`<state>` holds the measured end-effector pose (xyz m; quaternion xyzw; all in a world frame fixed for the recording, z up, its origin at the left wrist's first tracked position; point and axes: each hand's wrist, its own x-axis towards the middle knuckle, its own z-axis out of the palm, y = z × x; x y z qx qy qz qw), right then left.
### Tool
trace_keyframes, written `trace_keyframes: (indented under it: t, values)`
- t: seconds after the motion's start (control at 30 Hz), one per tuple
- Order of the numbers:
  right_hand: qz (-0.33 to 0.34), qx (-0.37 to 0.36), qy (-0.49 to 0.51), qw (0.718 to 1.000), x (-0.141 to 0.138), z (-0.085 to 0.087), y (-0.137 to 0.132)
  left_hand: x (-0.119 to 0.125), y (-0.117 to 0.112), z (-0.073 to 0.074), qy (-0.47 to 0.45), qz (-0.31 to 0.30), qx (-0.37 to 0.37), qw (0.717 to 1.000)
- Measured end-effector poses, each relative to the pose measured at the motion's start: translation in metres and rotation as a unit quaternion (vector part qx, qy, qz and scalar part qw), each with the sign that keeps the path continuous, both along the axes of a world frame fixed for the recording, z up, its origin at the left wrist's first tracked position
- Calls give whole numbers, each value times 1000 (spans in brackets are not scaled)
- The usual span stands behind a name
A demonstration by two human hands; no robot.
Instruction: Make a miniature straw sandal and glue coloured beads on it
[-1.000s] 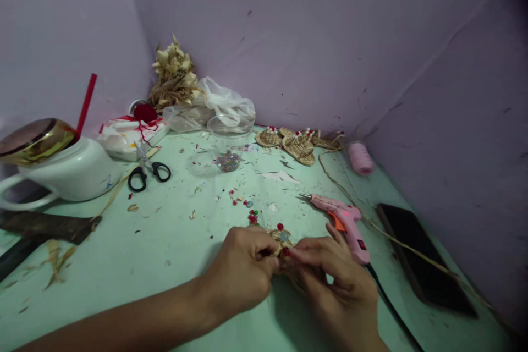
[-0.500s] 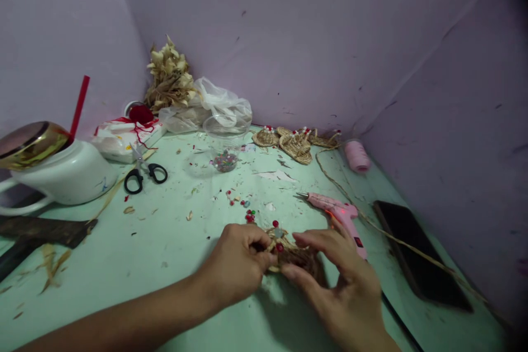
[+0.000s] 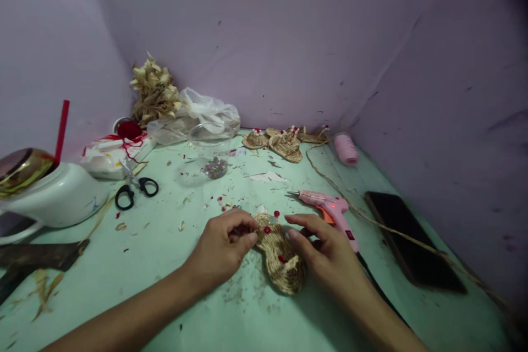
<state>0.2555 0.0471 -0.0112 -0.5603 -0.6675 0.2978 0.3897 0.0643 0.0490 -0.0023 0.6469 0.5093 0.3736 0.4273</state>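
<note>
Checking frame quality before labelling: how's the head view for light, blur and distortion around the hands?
Head view: dim, even light. Soft shadows lie under the left hand and right hand. The woven sandal between them is reasonably sharp, with no motion smear. Wide-angle bending shows toward the edges, with a dark vignette in the top right corner. There is a small glint on the gold lid at far left.

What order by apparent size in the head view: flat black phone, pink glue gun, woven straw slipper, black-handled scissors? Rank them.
1. flat black phone
2. pink glue gun and woven straw slipper, about alike
3. black-handled scissors, farther off, so less sure
</note>
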Motion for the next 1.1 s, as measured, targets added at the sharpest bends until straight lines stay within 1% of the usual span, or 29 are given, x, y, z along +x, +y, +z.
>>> trace_keyframes:
  t: [0.07,0.17,0.2,0.27,0.33,0.4,0.43,0.5,0.67,0.73,0.83,0.9,0.97,1.03,1.1]
  values:
    - [14,20,3,1000,-2,-5,1,5,1,-4,-17,20,-16,1000]
    - [32,16,16,999,-5,-9,3,10,4,-7,-35,46,-51,997]
    - [32,7,20,999,-6,-9,3,10,4,-7,-35,43,-51,997]
    - [14,-34,37,999,-7,-8,2,11,4,-6,-28,29,-35,999]
    - [-9,-85,75,994,-8,-8,1,10,3,-4,-17,16,-17,1000]
    - [-18,-107,117,987,-8,-9,1,10,2,-3,-6,6,-6,1000]
    - [-16,-99,130,986,-8,-10,1,10,1,-2,0,2,-2,1000]
    - [-8,-62,131,989,-8,-12,1,10,1,-3,12,-3,9,1000]
    - [20,55,69,996,-8,-14,-1,10,1,-9,25,-2,32,999]
    - [35,82,59,994,-8,-13,-2,11,1,-10,27,0,42,999]
    - [44,96,44,993,-8,-10,-3,13,0,-10,27,6,55,998]
    - [31,77,36,996,-7,-8,-3,13,0,-7,28,6,58,998]
    - [5,28,50,998,-6,-7,-3,10,1,1,35,16,66,997]
    - [-14,-29,75,997,-4,-7,-1,2,5,12,39,54,84,994]
    - [-11,-73,98,992,-1,-7,2,-9,12,26,36,118,96,988]
